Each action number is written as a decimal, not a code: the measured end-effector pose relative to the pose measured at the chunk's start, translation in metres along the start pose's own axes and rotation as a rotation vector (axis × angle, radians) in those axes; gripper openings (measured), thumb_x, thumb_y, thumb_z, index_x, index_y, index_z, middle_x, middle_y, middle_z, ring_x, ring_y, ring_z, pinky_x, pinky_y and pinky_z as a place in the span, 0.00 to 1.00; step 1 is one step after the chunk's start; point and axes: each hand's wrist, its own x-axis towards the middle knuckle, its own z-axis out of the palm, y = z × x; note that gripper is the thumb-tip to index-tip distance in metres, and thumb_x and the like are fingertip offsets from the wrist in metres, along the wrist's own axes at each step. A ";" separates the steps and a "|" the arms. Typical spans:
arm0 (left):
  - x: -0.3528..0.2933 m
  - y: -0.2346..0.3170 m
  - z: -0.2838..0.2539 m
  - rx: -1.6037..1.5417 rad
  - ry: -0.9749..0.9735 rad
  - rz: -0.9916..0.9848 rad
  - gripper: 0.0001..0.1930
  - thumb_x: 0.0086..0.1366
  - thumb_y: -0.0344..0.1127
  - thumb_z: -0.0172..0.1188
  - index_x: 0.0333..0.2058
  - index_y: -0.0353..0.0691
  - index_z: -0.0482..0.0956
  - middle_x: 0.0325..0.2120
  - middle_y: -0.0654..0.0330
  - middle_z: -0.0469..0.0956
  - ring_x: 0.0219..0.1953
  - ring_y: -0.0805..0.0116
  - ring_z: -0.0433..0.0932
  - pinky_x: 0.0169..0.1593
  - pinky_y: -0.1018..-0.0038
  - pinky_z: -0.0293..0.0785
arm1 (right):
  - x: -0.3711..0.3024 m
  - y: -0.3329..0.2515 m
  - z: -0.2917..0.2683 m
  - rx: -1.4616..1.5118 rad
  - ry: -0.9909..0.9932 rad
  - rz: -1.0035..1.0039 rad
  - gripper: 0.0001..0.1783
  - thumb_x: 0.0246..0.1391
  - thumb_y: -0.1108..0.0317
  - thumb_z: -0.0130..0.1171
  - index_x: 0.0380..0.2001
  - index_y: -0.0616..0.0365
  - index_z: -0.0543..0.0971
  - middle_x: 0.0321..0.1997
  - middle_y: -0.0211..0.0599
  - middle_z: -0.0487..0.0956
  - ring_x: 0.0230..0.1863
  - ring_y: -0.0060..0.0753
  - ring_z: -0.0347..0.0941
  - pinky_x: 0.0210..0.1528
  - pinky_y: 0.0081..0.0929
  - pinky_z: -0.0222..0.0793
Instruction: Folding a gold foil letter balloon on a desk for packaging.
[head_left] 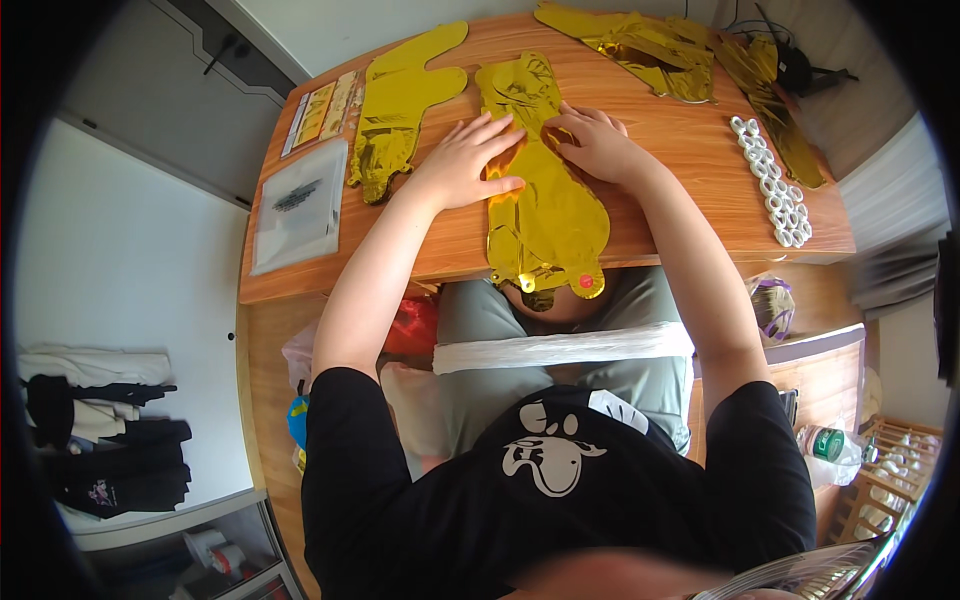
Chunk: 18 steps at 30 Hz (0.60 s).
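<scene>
A flat gold foil balloon (560,200) lies lengthwise before me on the wooden table, its near end hanging over the front edge. A small red spot marks a round tab at that end. My left hand (462,165) is open, palm down with spread fingers, its fingertips and thumb on the balloon's left side. Across from it, my right hand (600,145) rests at the balloon's right edge, its fingers apart and slightly bent, touching the foil. To the left lies another flat gold foil balloon (405,110), partly crinkled.
More gold foil pieces (640,50) lie at the far right. Several white rings (772,185) form a strip near the table's right edge. On the left are a clear plastic sleeve (300,205) and a printed card (320,112). A white strip (565,348) crosses my lap.
</scene>
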 end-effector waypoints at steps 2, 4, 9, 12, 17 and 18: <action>0.001 -0.002 0.002 0.006 0.001 0.014 0.44 0.66 0.70 0.56 0.74 0.56 0.59 0.76 0.56 0.53 0.78 0.52 0.47 0.78 0.52 0.46 | -0.001 -0.002 -0.001 0.012 0.005 -0.004 0.26 0.63 0.56 0.55 0.64 0.39 0.76 0.78 0.41 0.63 0.78 0.50 0.55 0.77 0.54 0.45; 0.000 -0.004 0.005 0.011 0.001 0.029 0.46 0.65 0.73 0.54 0.74 0.54 0.59 0.76 0.55 0.53 0.78 0.50 0.47 0.78 0.52 0.45 | -0.001 -0.004 -0.002 0.025 0.009 -0.007 0.25 0.63 0.56 0.54 0.63 0.39 0.76 0.77 0.42 0.63 0.78 0.50 0.55 0.77 0.54 0.45; 0.004 -0.002 0.006 -0.028 -0.045 -0.015 0.46 0.66 0.73 0.52 0.75 0.56 0.56 0.77 0.56 0.52 0.79 0.51 0.45 0.78 0.53 0.43 | -0.001 -0.001 0.002 0.017 0.047 -0.022 0.24 0.63 0.54 0.55 0.62 0.39 0.78 0.76 0.44 0.65 0.77 0.52 0.57 0.76 0.55 0.46; 0.003 -0.004 0.007 0.005 -0.042 -0.010 0.46 0.66 0.74 0.51 0.75 0.57 0.55 0.77 0.58 0.51 0.79 0.51 0.45 0.79 0.53 0.43 | -0.001 -0.001 0.001 -0.031 0.022 -0.019 0.26 0.64 0.53 0.57 0.64 0.43 0.75 0.77 0.46 0.64 0.77 0.51 0.57 0.75 0.56 0.49; 0.002 -0.006 0.010 0.009 -0.035 -0.010 0.46 0.66 0.76 0.48 0.76 0.58 0.54 0.77 0.59 0.51 0.79 0.52 0.45 0.79 0.54 0.42 | -0.003 -0.005 -0.002 -0.005 0.068 -0.025 0.27 0.63 0.54 0.60 0.64 0.47 0.75 0.77 0.44 0.64 0.76 0.51 0.58 0.74 0.56 0.52; 0.002 -0.007 0.010 0.015 -0.031 -0.007 0.46 0.66 0.77 0.47 0.76 0.58 0.54 0.77 0.59 0.51 0.79 0.52 0.45 0.79 0.54 0.41 | -0.004 -0.007 -0.003 0.007 0.068 -0.010 0.28 0.62 0.55 0.61 0.64 0.48 0.75 0.77 0.43 0.63 0.76 0.50 0.58 0.74 0.56 0.53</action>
